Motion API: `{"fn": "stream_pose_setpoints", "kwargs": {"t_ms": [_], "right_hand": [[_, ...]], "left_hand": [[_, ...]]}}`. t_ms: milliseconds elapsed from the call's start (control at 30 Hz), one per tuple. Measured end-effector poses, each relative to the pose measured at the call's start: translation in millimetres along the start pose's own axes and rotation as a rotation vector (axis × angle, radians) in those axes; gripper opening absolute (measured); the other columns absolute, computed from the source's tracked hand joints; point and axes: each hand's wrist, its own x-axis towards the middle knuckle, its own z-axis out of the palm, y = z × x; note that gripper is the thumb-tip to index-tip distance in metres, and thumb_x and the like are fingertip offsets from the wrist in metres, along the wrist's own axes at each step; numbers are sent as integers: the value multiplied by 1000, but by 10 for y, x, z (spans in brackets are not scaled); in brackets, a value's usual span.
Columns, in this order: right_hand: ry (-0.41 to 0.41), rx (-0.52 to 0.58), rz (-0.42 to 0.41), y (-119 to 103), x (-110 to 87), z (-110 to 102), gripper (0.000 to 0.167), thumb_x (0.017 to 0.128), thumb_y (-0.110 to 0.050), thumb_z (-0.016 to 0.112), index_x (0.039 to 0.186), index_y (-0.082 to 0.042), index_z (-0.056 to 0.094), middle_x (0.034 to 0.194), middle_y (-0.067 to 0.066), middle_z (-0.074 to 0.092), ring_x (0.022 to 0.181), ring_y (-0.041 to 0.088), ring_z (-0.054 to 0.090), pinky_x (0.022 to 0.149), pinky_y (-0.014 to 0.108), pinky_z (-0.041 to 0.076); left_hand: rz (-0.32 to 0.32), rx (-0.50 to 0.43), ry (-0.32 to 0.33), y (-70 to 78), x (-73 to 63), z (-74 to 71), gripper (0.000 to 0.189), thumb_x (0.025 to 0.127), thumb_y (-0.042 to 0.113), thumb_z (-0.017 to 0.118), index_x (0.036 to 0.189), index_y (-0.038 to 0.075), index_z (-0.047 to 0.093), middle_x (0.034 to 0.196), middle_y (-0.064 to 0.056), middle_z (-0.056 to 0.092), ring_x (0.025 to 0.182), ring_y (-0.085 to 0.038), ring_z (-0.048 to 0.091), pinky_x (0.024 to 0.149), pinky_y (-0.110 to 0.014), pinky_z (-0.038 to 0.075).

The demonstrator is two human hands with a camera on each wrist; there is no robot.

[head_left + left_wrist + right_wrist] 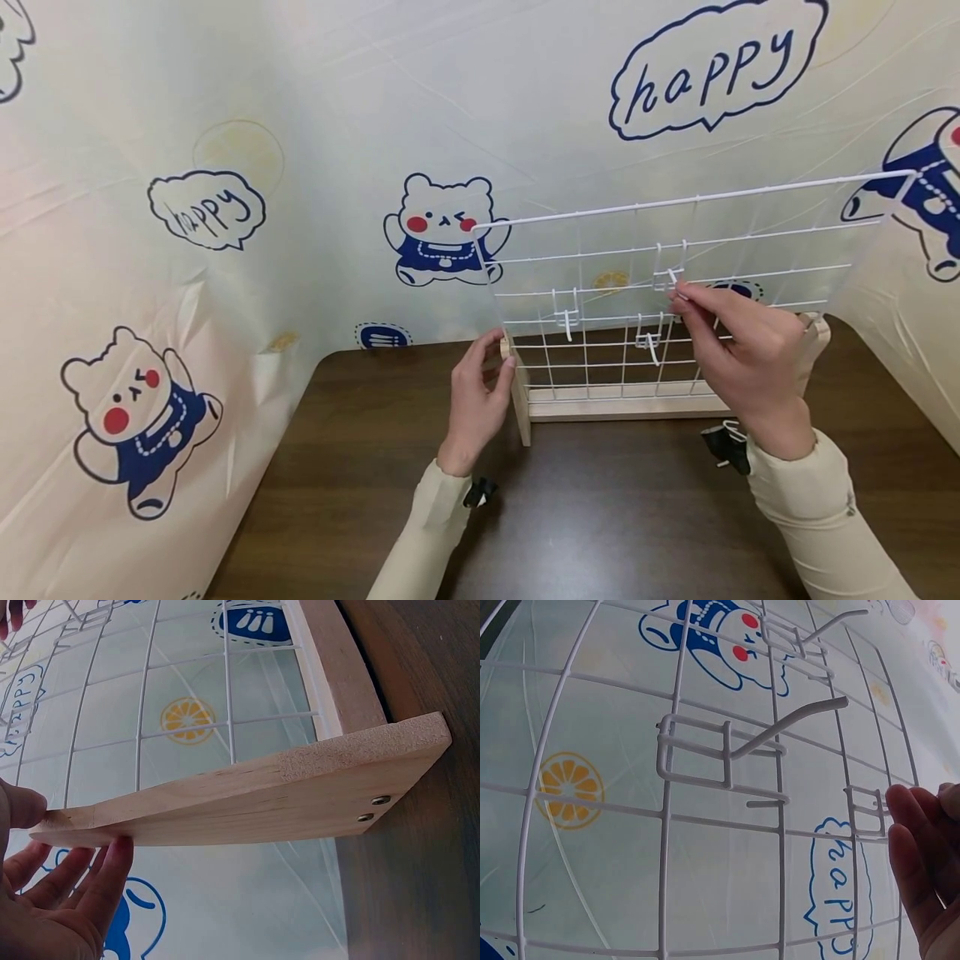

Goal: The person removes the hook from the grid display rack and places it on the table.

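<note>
Head view: white wire grid (696,198) stands in its wooden base (622,408) on the dark table (600,508). Right hand (750,358) in front of the grid, thumb and forefinger pinching the top hook (670,279). Lower on the grid, two more hooks (566,318): one toward its left end, one near its middle. Left hand (480,400) at the grid's left end, thumb and slightly spread fingers pinching the wooden upright (255,810).

Over the counter (592,517) I could pass in front of the grid (633,249), but it and its jutting hooks (727,754) bar my way straight back.
</note>
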Motion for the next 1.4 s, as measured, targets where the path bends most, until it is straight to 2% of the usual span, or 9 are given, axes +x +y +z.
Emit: {"fn": "stream_pose_setpoints", "kwargs": {"t_ms": [300, 367, 500, 600, 700, 867, 1100, 1267, 1400], "right_hand": [[26, -28, 5, 5, -6, 3, 17, 87, -3, 80, 103, 1, 81, 93, 19, 81, 72, 35, 75, 86, -3, 43], [29, -31, 7, 9, -6, 2, 17, 86, -2, 80, 103, 1, 81, 92, 19, 81, 75, 28, 77, 86, -3, 43], [36, -19, 9, 11, 5, 4, 14, 89, -5, 79, 101, 1, 81, 92, 19, 81, 87, 6, 77, 88, -2, 45], [47, -2, 10, 10, 13, 12, 13, 89, -5, 79, 100, 1, 81, 91, 20, 80, 97, -11, 70, 90, -1, 46], [59, -1, 8, 10, 16, 14, 13, 87, -4, 80, 99, 1, 82, 91, 21, 80, 102, -18, 64, 91, -1, 45], [60, -17, 8, 10, 11, 15, 13, 87, -6, 80, 99, 0, 82, 91, 20, 80, 98, -12, 68, 90, -2, 44], [60, 8, 14, -8, 8, 18, 15, 84, 1, 80, 99, 3, 81, 92, 23, 79, 107, -23, 59, 91, -2, 45], [63, 30, 16, -22, 18, 22, 16, 83, 4, 80, 99, 4, 81, 93, 25, 79, 108, -22, 61, 90, -2, 45], [60, 37, 12, -28, 29, 20, 16, 84, 3, 80, 99, 4, 81, 94, 24, 79, 107, -21, 61, 91, -1, 46]], "left_hand": [[3, -2, -1, 6, -4, -2, 38, 103, 14, 66, 140, 10, 59, 130, -10, 69, 116, -25, 73, 87, -44, 66], [3, -6, -3, 4, -6, -2, 38, 103, 14, 66, 140, 11, 59, 131, -10, 69, 117, -25, 73, 88, -44, 65], [0, -10, -5, -4, -7, 0, 38, 103, 14, 65, 140, 12, 59, 131, -12, 69, 118, -25, 73, 89, -43, 65], [3, -9, -3, -14, -9, 0, 38, 103, 13, 65, 140, 11, 59, 131, -14, 69, 118, -25, 73, 89, -44, 65], [10, -9, -1, -21, -9, 3, 37, 103, 13, 65, 140, 10, 59, 131, -15, 69, 117, -26, 73, 88, -44, 65], [14, -5, 2, -23, -11, 4, 37, 103, 14, 65, 140, 10, 59, 131, -16, 69, 117, -26, 73, 88, -45, 65], [15, -3, 0, -3, -12, 1, 37, 104, 15, 64, 141, 10, 59, 130, -15, 69, 115, -26, 74, 88, -43, 66], [18, -2, 1, -3, -10, -1, 38, 104, 15, 64, 141, 10, 59, 131, -17, 69, 115, -26, 74, 88, -44, 65], [7, -1, 0, -6, -16, -2, 37, 104, 15, 64, 141, 11, 59, 131, -13, 70, 115, -25, 74, 88, -45, 65]]}}
